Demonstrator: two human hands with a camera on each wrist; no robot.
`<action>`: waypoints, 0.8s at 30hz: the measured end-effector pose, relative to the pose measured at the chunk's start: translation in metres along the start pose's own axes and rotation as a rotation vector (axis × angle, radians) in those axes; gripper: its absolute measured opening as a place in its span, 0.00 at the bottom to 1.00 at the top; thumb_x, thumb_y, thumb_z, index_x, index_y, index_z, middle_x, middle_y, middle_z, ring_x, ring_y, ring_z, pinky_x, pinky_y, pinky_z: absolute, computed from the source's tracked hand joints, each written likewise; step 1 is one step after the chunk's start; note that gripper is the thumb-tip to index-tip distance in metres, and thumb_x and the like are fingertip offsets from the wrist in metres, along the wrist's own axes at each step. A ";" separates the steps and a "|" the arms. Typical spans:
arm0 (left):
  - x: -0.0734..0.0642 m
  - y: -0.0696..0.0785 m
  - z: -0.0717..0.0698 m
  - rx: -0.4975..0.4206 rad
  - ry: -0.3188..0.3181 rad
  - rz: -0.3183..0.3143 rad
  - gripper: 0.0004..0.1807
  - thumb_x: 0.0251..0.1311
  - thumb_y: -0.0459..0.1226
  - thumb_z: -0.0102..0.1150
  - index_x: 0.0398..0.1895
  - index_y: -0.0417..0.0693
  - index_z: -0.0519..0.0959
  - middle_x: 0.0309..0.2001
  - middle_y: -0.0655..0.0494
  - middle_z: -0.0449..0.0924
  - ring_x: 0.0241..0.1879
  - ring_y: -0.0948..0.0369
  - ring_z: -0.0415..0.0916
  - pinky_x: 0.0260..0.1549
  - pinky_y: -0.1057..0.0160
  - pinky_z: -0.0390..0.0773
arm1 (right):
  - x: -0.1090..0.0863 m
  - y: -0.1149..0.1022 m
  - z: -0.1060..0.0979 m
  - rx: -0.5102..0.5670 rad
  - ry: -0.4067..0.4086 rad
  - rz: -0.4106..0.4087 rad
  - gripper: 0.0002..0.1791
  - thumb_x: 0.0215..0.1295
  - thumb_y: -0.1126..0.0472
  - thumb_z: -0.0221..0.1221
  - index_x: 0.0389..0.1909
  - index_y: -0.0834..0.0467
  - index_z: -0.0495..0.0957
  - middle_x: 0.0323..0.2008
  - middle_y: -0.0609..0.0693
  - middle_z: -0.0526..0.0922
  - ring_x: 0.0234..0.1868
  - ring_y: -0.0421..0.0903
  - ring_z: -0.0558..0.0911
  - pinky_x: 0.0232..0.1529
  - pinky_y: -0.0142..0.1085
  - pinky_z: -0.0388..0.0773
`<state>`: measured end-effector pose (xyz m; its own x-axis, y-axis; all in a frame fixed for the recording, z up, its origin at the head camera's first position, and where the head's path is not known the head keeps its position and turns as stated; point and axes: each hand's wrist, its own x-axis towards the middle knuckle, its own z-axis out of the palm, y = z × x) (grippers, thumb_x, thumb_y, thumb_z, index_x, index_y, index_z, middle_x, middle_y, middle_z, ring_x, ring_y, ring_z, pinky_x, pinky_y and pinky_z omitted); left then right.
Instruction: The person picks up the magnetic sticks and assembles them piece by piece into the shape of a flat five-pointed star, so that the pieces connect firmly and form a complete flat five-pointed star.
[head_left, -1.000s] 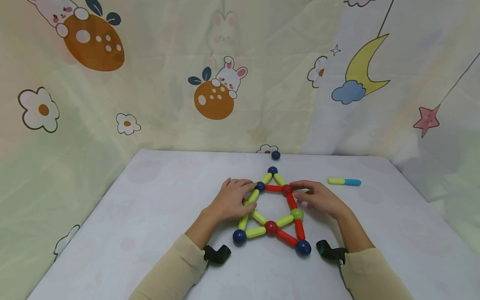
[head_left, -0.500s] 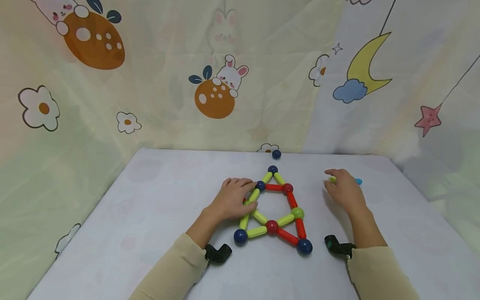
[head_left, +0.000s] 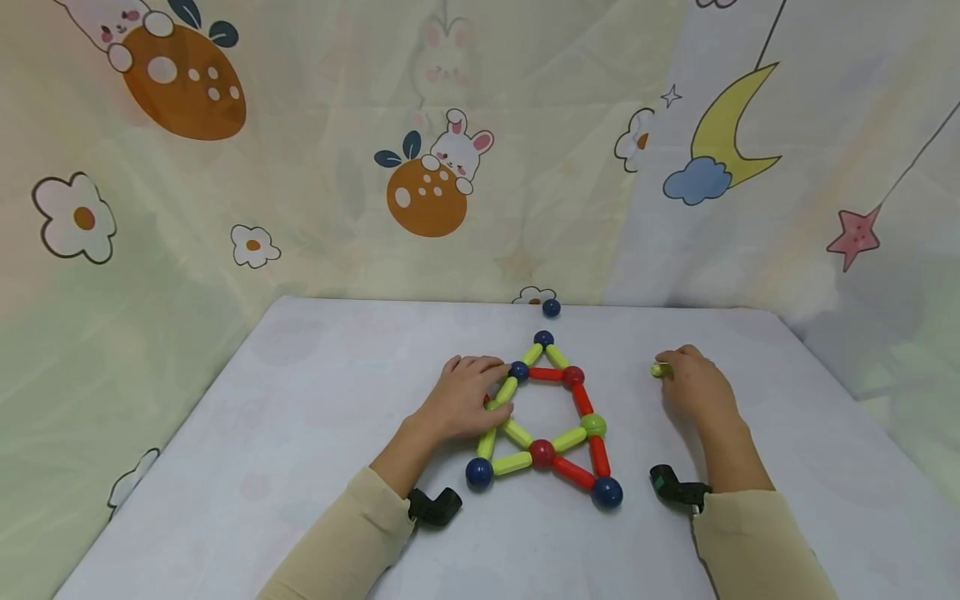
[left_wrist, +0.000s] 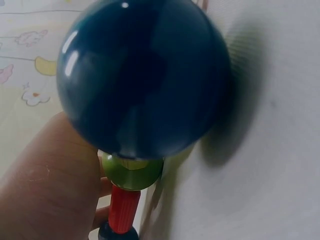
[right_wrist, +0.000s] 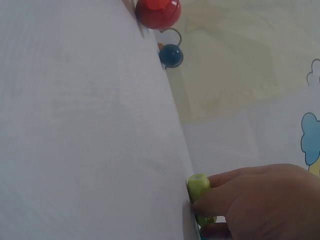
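A flat frame of magnetic rods and balls (head_left: pixel 582 400) lies mid-table, with red and yellow-green rods joined by blue, red and green balls. My left hand (head_left: pixel 461 400) grips its left side, thumb towards the inside and fingers along the outer edge, covering part of it. In the left wrist view a large blue ball (left_wrist: pixel 145 75) fills the foreground, with a green ball (left_wrist: pixel 130 176) and a red rod (left_wrist: pixel 124 210) behind it by the fingers. Off to the right, my right hand (head_left: pixel 701 387) pinches a yellow-green magnetic rod (head_left: pixel 660 369); a blue rod is mostly hidden beneath that hand.
One loose blue ball (head_left: pixel 551 307) sits at the table's back edge, beyond the frame's tip. Behind the white table (head_left: pixel 300 517) hangs a printed curtain (head_left: pixel 322 167). Each wrist carries a black camera mount (head_left: pixel 435 508).
My right hand has left the frame's right side, moved right to the loose yellow-green and blue rods, and closed its fingers on the yellow-green one. The left hand has stayed put.
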<state>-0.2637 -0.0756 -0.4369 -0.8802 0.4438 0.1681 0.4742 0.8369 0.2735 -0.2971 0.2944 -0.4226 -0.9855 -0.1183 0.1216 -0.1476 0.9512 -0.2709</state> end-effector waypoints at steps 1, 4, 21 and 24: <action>0.000 0.000 0.000 0.000 0.001 0.001 0.35 0.66 0.57 0.54 0.73 0.53 0.73 0.72 0.53 0.73 0.73 0.50 0.66 0.74 0.37 0.58 | 0.001 0.000 0.000 0.003 0.002 0.002 0.20 0.68 0.71 0.56 0.60 0.71 0.77 0.55 0.74 0.76 0.54 0.73 0.79 0.54 0.64 0.77; 0.000 0.000 0.001 0.001 -0.002 0.000 0.36 0.66 0.57 0.53 0.74 0.53 0.72 0.72 0.53 0.72 0.73 0.50 0.66 0.74 0.37 0.58 | 0.001 0.000 0.000 0.010 0.011 0.012 0.19 0.67 0.72 0.57 0.58 0.72 0.78 0.51 0.73 0.77 0.52 0.71 0.80 0.54 0.63 0.77; -0.001 -0.001 0.003 -0.003 0.015 -0.022 0.36 0.65 0.58 0.54 0.75 0.56 0.71 0.72 0.53 0.72 0.75 0.50 0.62 0.76 0.34 0.52 | 0.003 -0.014 0.004 0.175 0.011 0.008 0.23 0.72 0.58 0.58 0.62 0.68 0.76 0.52 0.69 0.79 0.49 0.64 0.79 0.49 0.58 0.78; -0.001 -0.002 0.003 -0.004 0.017 -0.025 0.36 0.65 0.58 0.54 0.75 0.56 0.71 0.71 0.53 0.72 0.74 0.50 0.62 0.76 0.34 0.51 | 0.003 -0.021 0.003 0.233 -0.007 -0.029 0.22 0.72 0.59 0.59 0.61 0.67 0.77 0.51 0.67 0.80 0.48 0.61 0.80 0.46 0.53 0.81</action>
<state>-0.2635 -0.0765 -0.4407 -0.8914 0.4172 0.1773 0.4521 0.8463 0.2818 -0.2972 0.2734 -0.4195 -0.9810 -0.1470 0.1263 -0.1902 0.8559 -0.4809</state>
